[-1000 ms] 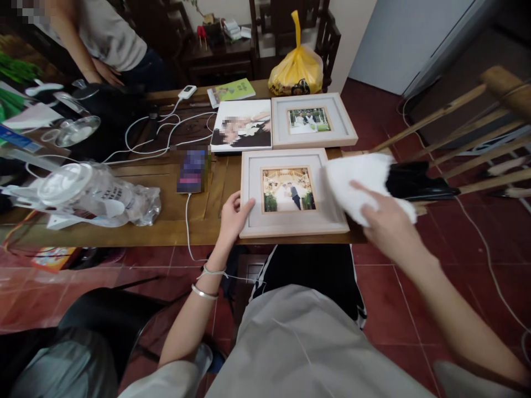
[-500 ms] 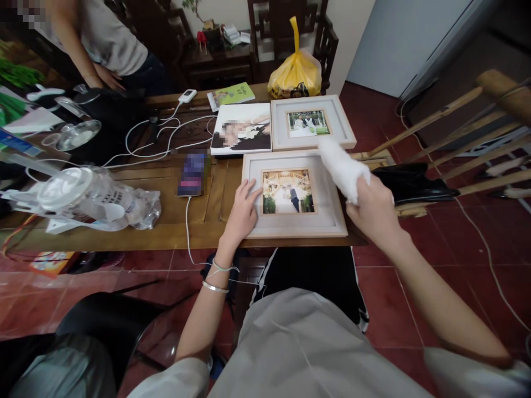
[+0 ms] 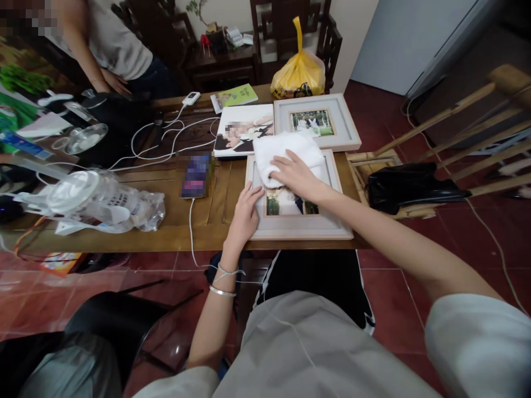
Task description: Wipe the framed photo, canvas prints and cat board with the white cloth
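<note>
Evidently both hands are at the nearer picture frame (image 3: 298,225), which lies flat on the surface (image 3: 215,232) under them, close to its front edge. The left hand (image 3: 245,216) rests along the frame's left side, fingers extended and lying close together; the right hand (image 3: 299,176) lies over a white cloth (image 3: 265,150) with fingers outstretched, though whether it pinches any cloth cannot be told. Just beyond the right hand is a second framed picture (image 3: 312,121); left of the left hand lies a phone (image 3: 194,176). Good handling probably calls for light, even pressure through flat fingers, with the cloth kept between fingertips and frame, while the left hand steadies the frame without overlapping the photo (image 3: 288,204) in its middle.
</note>
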The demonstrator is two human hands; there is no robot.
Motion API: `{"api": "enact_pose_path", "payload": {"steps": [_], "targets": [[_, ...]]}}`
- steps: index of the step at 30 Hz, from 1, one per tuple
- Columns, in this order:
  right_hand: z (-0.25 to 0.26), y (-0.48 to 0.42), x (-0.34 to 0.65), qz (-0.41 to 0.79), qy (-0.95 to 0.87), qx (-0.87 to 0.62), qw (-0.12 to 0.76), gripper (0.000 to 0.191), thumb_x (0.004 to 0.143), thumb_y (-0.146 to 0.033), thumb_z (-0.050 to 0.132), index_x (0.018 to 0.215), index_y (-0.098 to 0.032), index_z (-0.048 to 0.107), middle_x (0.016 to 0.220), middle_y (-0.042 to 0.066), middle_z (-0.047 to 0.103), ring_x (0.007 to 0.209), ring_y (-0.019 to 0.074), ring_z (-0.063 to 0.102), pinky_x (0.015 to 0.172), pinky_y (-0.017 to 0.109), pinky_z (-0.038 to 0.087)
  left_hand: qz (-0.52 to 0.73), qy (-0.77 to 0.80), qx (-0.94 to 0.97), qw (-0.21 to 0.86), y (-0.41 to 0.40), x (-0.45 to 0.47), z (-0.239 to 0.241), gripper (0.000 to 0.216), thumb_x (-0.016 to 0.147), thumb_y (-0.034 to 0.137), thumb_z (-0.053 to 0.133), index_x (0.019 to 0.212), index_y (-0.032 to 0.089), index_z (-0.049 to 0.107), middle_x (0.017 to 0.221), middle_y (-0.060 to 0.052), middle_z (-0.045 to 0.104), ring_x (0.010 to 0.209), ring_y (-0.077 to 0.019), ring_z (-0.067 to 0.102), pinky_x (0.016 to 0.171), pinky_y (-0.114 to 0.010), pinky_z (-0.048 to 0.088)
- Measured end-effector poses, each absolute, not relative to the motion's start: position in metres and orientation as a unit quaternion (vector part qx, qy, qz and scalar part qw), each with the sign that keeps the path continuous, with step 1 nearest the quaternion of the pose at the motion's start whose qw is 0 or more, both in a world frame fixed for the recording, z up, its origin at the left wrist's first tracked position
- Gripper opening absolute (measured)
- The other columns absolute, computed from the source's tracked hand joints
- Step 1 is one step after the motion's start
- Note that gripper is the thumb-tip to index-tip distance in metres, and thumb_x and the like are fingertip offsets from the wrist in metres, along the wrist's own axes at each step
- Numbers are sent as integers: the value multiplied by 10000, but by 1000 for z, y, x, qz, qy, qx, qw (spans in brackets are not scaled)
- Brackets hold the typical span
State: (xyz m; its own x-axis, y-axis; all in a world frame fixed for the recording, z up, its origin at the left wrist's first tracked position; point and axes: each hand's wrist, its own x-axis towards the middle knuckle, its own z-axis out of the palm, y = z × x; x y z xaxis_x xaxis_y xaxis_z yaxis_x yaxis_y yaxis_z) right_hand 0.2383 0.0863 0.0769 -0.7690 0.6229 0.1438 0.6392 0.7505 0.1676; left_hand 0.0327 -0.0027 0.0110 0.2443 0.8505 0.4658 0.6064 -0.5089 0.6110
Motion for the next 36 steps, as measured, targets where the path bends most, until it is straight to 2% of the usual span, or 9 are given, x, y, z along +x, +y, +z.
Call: {"api": "enact_pose_path", "payload": {"steps": [5,7,13,16,19,24,28,32,36], "targets": [[82,89,308,-121,-898,-422,21,386,836,29,489,1085,-145,727,1126,165,735,1132,281,651,1139,527,322,417,477,753,177,-5,36,9,600,849,-79,392,1322,187,649,1417,-113,643,1531,-258,388,1264,-595,315],[82,83,332,-134,-891,-433,15,401,804,40,481,1059,-152,725,1088,153,737,1066,274,671,1116,540,343,419,482,749,176,-6,37,9,606,847,-82,389,1317,199,650,1413,-104,647,1528,-254,394,1263,-594,319],[82,-2,358,-105,-924,-366,33,473,699,91,485,1051,-129,712,1305,228,680,1297,349,597,1134,616,361,426,490,739,180,-6,40,10,575,858,-63,399,1313,183,649,1410,-116,649,1519,-254,409,1274,-575,314],[87,-56,362,-70,-939,-334,39,492,647,97,490,1030,-128,701,1293,241,685,1299,352,605,1118,574,418,423,497,738,171,-6,41,10,559,875,-33,419,1342,188,633,1452,-110,622,1515,-254,415,1280,-558,313],[92,-82,366,-39,-943,-329,43,556,601,93,468,1044,-164,683,1276,201,703,1301,314,609,1096,511,463,421,499,738,169,-4,40,11,516,921,24,434,1382,178,609,1474,-124,605,1506,-258,430,1284,-539,313],[91,-39,361,-51,-919,-387,53,541,646,53,465,1098,-166,667,1163,184,723,1054,312,680,946,452,515,392,488,756,189,-3,35,16,447,985,116,460,1409,161,592,1500,-157,580,1513,-284,418,1281,-556,303],[91,30,348,-85,-896,-436,26,476,695,43,449,1068,-157,667,966,151,712,874,317,635,826,410,472,401,487,754,186,-3,34,15,454,978,95,437,1389,184,607,1474,-127,610,1502,-263,441,1269,-552,329],[86,62,342,-74,-894,-442,22,489,720,48,448,1132,-103,664,987,180,708,943,329,640,960,457,435,432,493,732,183,-2,37,10,497,936,43,428,1367,194,624,1448,-107,632,1498,-248,445,1276,-535,326],[78,20,348,-95,-911,-400,31,536,681,69,464,1152,-105,654,1244,229,674,1163,331,638,1098,520,394,434,502,726,184,-2,40,7,529,921,27,428,1391,187,610,1475,-109,609,1503,-253,436,1292,-532,301]]}}
